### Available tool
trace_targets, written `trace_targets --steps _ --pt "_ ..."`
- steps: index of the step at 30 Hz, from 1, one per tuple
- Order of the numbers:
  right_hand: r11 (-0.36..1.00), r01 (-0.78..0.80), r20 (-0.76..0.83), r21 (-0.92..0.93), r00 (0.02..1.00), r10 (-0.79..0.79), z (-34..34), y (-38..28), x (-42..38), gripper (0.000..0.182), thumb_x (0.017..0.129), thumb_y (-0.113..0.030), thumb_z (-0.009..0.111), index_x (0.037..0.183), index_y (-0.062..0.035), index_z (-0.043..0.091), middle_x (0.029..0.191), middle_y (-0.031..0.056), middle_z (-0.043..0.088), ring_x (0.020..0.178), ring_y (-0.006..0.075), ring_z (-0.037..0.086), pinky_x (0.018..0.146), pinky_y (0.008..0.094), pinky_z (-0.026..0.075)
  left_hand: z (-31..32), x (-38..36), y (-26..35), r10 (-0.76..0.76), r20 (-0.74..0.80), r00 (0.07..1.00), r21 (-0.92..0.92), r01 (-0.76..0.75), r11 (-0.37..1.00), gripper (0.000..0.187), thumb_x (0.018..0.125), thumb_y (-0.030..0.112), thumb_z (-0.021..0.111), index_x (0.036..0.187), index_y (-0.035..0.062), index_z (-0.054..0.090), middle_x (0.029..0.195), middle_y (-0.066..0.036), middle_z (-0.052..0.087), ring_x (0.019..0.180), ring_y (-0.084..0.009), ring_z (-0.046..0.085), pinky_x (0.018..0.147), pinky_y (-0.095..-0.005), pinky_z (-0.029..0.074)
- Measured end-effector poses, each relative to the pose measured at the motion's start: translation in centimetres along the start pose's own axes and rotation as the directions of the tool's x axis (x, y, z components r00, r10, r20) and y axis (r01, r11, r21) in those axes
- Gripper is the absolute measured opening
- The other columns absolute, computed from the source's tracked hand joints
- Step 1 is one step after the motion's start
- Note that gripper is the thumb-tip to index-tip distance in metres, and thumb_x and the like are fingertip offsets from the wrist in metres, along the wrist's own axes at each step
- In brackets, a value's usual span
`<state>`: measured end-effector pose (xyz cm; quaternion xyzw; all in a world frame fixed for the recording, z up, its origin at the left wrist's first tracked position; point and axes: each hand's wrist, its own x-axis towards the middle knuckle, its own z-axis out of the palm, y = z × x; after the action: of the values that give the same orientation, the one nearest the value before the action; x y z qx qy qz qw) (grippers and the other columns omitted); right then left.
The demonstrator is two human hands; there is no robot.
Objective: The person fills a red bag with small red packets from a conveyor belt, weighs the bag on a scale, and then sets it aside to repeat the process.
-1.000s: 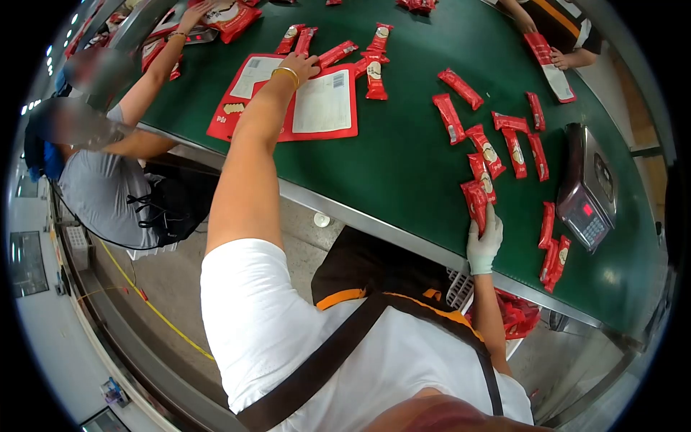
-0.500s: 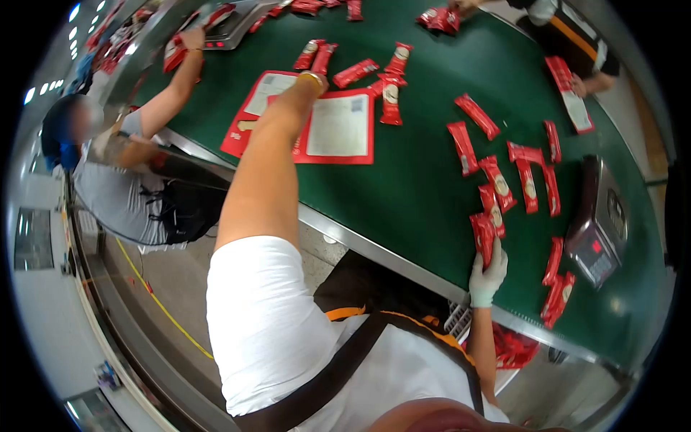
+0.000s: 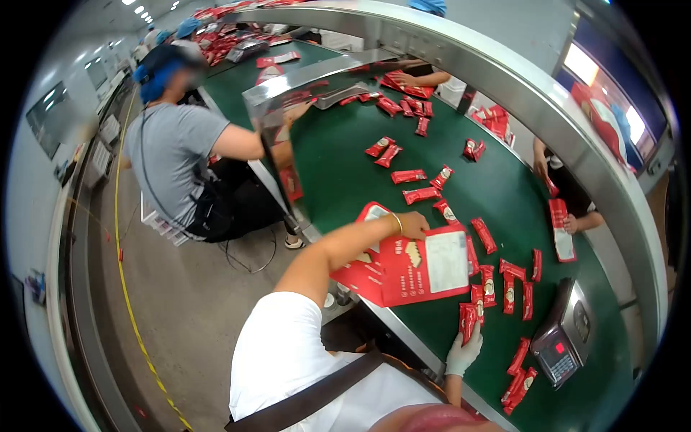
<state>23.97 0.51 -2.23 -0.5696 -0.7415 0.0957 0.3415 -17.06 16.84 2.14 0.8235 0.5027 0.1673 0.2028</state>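
Observation:
My bare left hand (image 3: 413,225), with a yellow bracelet at the wrist, is closed on the upper edge of a flat red pouch (image 3: 407,270) with a pale panel. A second red pouch (image 3: 356,277) shows beneath it, partly covered. My right hand (image 3: 464,353), in a white glove, has its fingers closed around a small red packet (image 3: 467,320) at the near edge of the green belt (image 3: 345,180). Touching that packet is another red packet (image 3: 477,299), in a loose row running away from me. The pouch's right edge overlaps one packet.
A scale (image 3: 561,338) with a red display stands at right, near two or three packets (image 3: 520,389). Several packets lie farther up the belt. A metal frame (image 3: 504,50) arches overhead. A co-worker in grey (image 3: 176,151) sits left; another person's hand (image 3: 571,223) holds a pouch (image 3: 561,229).
The view has swung left and up. My left hand has brought the red pouch rightward, close to the packets by my right hand. My right hand stays on its packet.

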Motion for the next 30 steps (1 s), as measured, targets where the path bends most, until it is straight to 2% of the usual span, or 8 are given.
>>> trace_targets --steps 6,10,11,17,22,25,28,30 --pt "0.999 0.014 -0.023 -0.037 1.000 -0.015 0.7 0.7 -0.3 0.060 0.085 -0.008 0.064 0.142 -0.0092 0.045 0.112 0.0218 0.056 0.103 0.0413 0.053 0.092 0.0487 0.043 8.0 -2.1 3.4 -0.325 -0.630 0.705 -0.310 0.156 0.938 0.022 0.084 0.024 0.064 0.085 0.0016 0.065 0.092 -0.021 0.062 0.090 -0.0401 0.060 0.080 -0.0462 0.049" --pt "0.998 0.041 -0.024 -0.043 0.999 -0.042 0.3 -0.1 -0.5 0.060 0.088 -0.013 0.062 0.145 -0.0108 0.043 0.108 0.0229 0.058 0.100 0.0422 0.054 0.090 0.0484 0.044 11.9 -1.8 3.2 -0.108 -0.904 0.414 -0.111 0.018 0.994 0.016 0.080 0.014 0.067 0.087 -0.0006 0.065 0.104 -0.018 0.059 0.095 -0.0362 0.059 0.084 -0.0421 0.051" --pt "0.991 0.085 -0.074 -0.101 0.993 -0.092 0.4 0.0 -0.6 0.061 0.088 -0.014 0.062 0.146 -0.0110 0.041 0.108 0.0235 0.058 0.099 0.0427 0.054 0.089 0.0486 0.044 9.7 -3.4 5.5 -0.541 -0.568 0.620 -0.720 -0.055 0.692 0.022 0.082 0.014 0.066 0.096 -0.0025 0.064 0.105 -0.019 0.062 0.096 -0.0361 0.061 0.085 -0.0395 0.051" --pt "0.993 0.003 -0.018 -0.121 1.000 -0.005 0.6 0.5 -0.4 0.062 0.089 -0.016 0.062 0.147 -0.0167 0.040 0.111 0.0203 0.059 0.104 0.0401 0.055 0.092 0.0469 0.045 3.6 -12.3 8.8 -0.706 -0.642 0.299 -0.684 0.192 0.704 0.026 0.086 0.012 0.055 0.109 0.0000 0.056 0.101 -0.024 0.067 0.098 -0.0432 0.064 0.085 -0.0453 0.051" --pt "0.991 -0.014 -0.013 -0.132 1.000 0.012 0.6 0.3 -0.3 0.062 0.087 -0.015 0.062 0.146 -0.0169 0.042 0.111 0.0193 0.059 0.103 0.0390 0.056 0.092 0.0469 0.045 11.5 -18.3 9.5 -0.844 -0.442 0.304 -0.867 0.097 0.489 0.038 0.082 0.005 0.059 0.119 -0.0024 0.051 0.113 -0.022 0.065 0.107 -0.0329 0.064 0.092 -0.0372 0.048" --pt "0.991 -0.029 -0.004 -0.130 1.000 0.029 0.3 0.0 -0.2 0.061 0.087 -0.017 0.063 0.144 -0.0171 0.044 0.111 0.0190 0.060 0.104 0.0389 0.057 0.093 0.0465 0.045 16.6 -19.1 10.7 -0.869 -0.293 0.399 -0.944 0.020 0.328 0.043 0.084 -0.004 0.057 0.123 0.0033 0.041 0.103 -0.011 0.062 0.070 -0.0124 0.060 0.044 -0.0234 0.043" --pt "0.989 -0.033 -0.016 -0.143 0.999 0.031 0.4 0.3 -0.3 0.061 0.086 -0.019 0.065 0.143 -0.0181 0.045 0.109 0.0189 0.060 0.102 0.0387 0.057 0.091 0.0481 0.046 14.8 -19.9 15.3 -0.870 -0.308 0.386 -0.950 -0.085 0.299 0.055 0.084 -0.003 0.056 0.135 -0.0068 0.035 0.129 -0.020 0.053 0.114 -0.0255 0.058 0.095 -0.0336 0.047" --pt "0.991 -0.044 -0.026 -0.129 0.999 0.041 0.6 0.6 -0.3 0.061 0.085 -0.020 0.066 0.143 -0.0185 0.046 0.110 0.0184 0.060 0.103 0.0380 0.057 0.091 0.0478 0.047 13.1 -20.1 17.3 -0.743 -0.612 0.272 -0.790 -0.168 0.589 0.052 0.083 -0.001 0.062 0.131 0.0023 0.041 0.128 -0.019 0.052 0.107 -0.0245 0.061 0.081 -0.0337 0.052"
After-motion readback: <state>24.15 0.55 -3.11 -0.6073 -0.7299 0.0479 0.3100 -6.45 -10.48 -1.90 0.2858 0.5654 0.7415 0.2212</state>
